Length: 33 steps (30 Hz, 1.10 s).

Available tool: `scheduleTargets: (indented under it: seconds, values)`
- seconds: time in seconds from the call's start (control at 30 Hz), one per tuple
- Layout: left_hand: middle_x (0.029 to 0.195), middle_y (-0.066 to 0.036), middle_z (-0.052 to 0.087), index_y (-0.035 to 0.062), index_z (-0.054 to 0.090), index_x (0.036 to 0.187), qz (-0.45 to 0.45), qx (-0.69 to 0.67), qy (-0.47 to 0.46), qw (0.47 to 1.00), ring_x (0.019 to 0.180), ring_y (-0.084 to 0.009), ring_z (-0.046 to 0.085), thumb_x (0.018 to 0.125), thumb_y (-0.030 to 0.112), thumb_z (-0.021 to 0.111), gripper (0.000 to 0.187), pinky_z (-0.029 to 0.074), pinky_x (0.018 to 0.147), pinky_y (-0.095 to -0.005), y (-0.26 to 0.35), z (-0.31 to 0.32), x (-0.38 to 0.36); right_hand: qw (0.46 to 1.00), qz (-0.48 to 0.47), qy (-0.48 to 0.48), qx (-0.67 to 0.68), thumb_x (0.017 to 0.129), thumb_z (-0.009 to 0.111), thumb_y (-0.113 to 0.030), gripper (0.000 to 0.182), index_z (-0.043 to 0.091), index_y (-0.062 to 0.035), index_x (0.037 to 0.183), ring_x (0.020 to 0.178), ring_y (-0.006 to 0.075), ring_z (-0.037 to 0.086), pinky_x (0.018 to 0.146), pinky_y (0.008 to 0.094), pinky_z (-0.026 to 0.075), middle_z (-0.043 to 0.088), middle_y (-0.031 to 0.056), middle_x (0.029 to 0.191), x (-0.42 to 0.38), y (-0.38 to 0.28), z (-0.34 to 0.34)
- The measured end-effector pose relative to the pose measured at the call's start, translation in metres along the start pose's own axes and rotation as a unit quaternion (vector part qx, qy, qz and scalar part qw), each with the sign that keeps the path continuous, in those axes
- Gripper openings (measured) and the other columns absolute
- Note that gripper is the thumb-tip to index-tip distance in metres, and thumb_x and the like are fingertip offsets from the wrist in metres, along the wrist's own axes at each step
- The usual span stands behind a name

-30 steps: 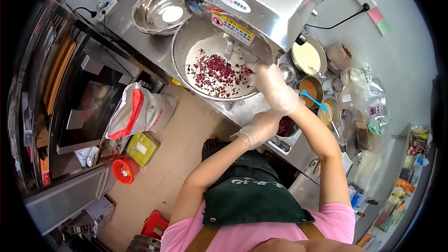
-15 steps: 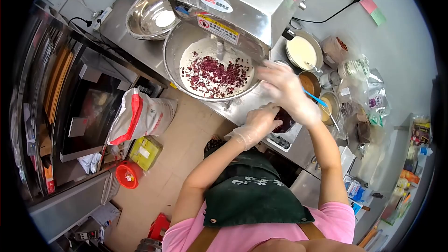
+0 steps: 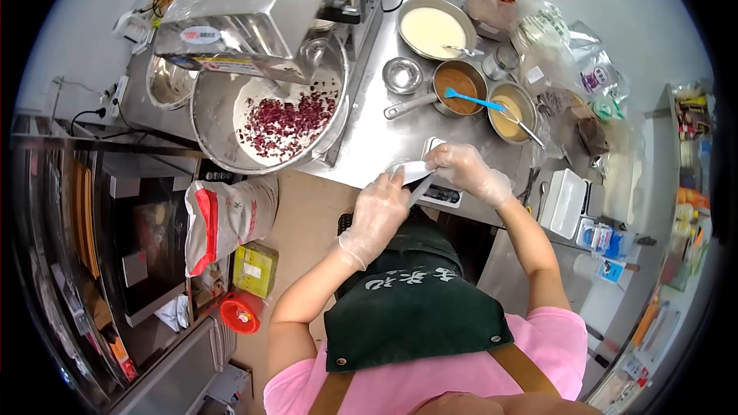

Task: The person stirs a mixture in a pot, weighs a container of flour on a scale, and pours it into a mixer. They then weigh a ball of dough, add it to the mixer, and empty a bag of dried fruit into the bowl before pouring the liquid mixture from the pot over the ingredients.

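Observation:
My left hand (image 3: 375,219) and my right hand (image 3: 470,174), both in clear plastic gloves, meet at the front edge of the steel counter. Their fingers are closed on a thin white piece (image 3: 415,171), possibly plastic, whose exact kind I cannot make out. Partly hidden under them lies a digital scale (image 3: 443,194). To the left stands the mixer bowl (image 3: 206,127), holding white powder topped with dark red flakes (image 3: 288,124). Beyond my right hand are a saucepan (image 3: 460,83) of brown paste with a blue brush (image 3: 473,99) across it, and a bowl of yellowish mixture (image 3: 507,107) with a whisk.
The mixer head (image 3: 238,23) overhangs its bowl. A small metal bowl (image 3: 402,74) and a large bowl of pale liquid (image 3: 433,31) stand farther back. Plastic bags (image 3: 557,61) crowd the right side. Below left are a flour sack (image 3: 231,219) and a red bucket (image 3: 241,312).
The view has swung right, and the mixer appears farther left. My right hand has come down from near the mixer bowl to join my left. The dark red contents near my hands no longer show.

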<state>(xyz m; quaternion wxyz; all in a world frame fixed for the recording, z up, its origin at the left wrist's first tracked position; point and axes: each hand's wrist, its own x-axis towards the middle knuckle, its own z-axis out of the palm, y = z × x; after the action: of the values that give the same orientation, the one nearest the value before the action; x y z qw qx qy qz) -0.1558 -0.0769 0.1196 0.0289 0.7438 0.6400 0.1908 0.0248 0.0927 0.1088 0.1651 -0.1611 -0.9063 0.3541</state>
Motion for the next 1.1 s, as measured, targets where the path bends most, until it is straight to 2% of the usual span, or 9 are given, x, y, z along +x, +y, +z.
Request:
scheduleTargets:
  seconds: [0.03,0.07,0.13,0.17,0.4,0.53,0.63,0.83,1.1]
  values:
    - [0.104,-0.014,0.069,0.0036,0.065,0.078,-0.004,-0.003,0.017,1.000,0.089,-0.0264,0.067,0.070,0.005,0.066,0.008,0.058,0.068,-0.0379,-0.002,0.005,-0.003,1.000,-0.015,0.022,0.007,0.072,0.075,0.001,0.018,0.069,-0.0038,0.089,0.086,0.0282,0.068,0.075,0.0359,0.056,0.069,0.0092,0.094,0.000,0.002,0.004]
    - [0.087,-0.009,0.068,0.0046,0.065,0.084,-0.064,-0.002,-0.017,0.998,0.079,-0.0250,0.067,0.072,0.003,0.064,0.012,0.056,0.066,-0.0390,-0.003,0.008,-0.002,0.998,-0.032,0.043,0.014,0.072,0.075,0.001,0.017,0.069,-0.0036,0.087,0.082,0.0277,0.069,0.072,0.0356,0.056,0.069,0.0087,0.089,0.000,0.002,0.006]
    - [0.077,-0.006,0.065,0.0055,0.064,0.091,-0.059,-0.020,0.013,0.998,0.073,-0.0239,0.066,0.073,0.003,0.065,0.018,0.055,0.063,-0.0380,-0.015,0.005,-0.005,0.996,-0.020,0.089,0.025,0.073,0.075,0.001,0.016,0.068,-0.0022,0.086,0.078,0.0280,0.068,0.069,0.0354,0.054,0.069,0.0101,0.086,-0.001,0.000,0.011]
    - [0.076,-0.006,0.063,0.0080,0.064,0.098,-0.038,-0.033,0.068,0.996,0.071,-0.0226,0.066,0.074,0.003,0.065,0.024,0.054,0.060,-0.0360,-0.020,0.004,-0.003,0.994,-0.007,0.106,0.029,0.073,0.075,0.001,0.016,0.068,-0.0020,0.086,0.077,0.0280,0.068,0.068,0.0350,0.054,0.068,0.0105,0.086,-0.003,-0.001,0.015]
    - [0.077,-0.005,0.063,0.0131,0.066,0.108,-0.083,-0.056,0.078,0.992,0.068,-0.0231,0.066,0.076,0.008,0.075,0.033,0.054,0.061,-0.0356,-0.009,0.016,0.013,0.982,0.010,0.152,0.110,0.075,0.075,0.002,0.015,0.067,0.0003,0.088,0.071,0.0262,0.066,0.065,0.0321,0.053,0.065,0.0122,0.081,-0.001,-0.011,0.041]
    - [0.084,-0.008,0.070,0.0113,0.068,0.097,-0.115,-0.122,0.120,0.979,0.078,-0.0256,0.070,0.077,0.008,0.075,0.022,0.055,0.065,-0.0372,-0.009,0.019,0.013,0.948,0.164,0.133,0.239,0.082,0.072,0.001,0.011,0.068,0.0025,0.091,0.074,0.0150,0.067,0.069,0.0288,0.053,0.070,0.0081,0.083,-0.011,-0.019,0.038]
    - [0.080,-0.008,0.068,0.0089,0.067,0.091,-0.109,-0.146,0.148,0.972,0.074,-0.0272,0.068,0.078,0.008,0.075,0.015,0.054,0.064,-0.0382,-0.001,0.017,0.020,0.949,0.141,0.138,0.245,0.084,0.071,-0.001,0.010,0.069,0.0032,0.093,0.076,0.0114,0.065,0.071,0.0273,0.052,0.071,0.0070,0.084,-0.013,-0.020,0.040]
    - [0.078,-0.008,0.066,0.0063,0.067,0.083,-0.100,-0.175,0.168,0.965,0.071,-0.0281,0.066,0.078,0.005,0.074,0.009,0.052,0.062,-0.0382,0.003,0.018,0.021,0.951,0.118,0.146,0.244,0.086,0.069,-0.002,0.011,0.070,0.0032,0.095,0.075,0.0127,0.064,0.069,0.0273,0.052,0.070,0.0080,0.083,-0.015,-0.027,0.039]
    - [0.077,-0.011,0.065,0.0024,0.068,0.084,-0.096,-0.242,0.146,0.954,0.070,-0.0291,0.065,0.078,0.003,0.072,0.007,0.051,0.062,-0.0372,0.003,0.009,0.021,0.963,0.077,0.178,0.190,0.083,0.067,0.001,0.008,0.069,0.0028,0.090,0.069,0.0214,0.066,0.065,0.0296,0.051,0.067,0.0123,0.080,-0.012,-0.033,0.044]
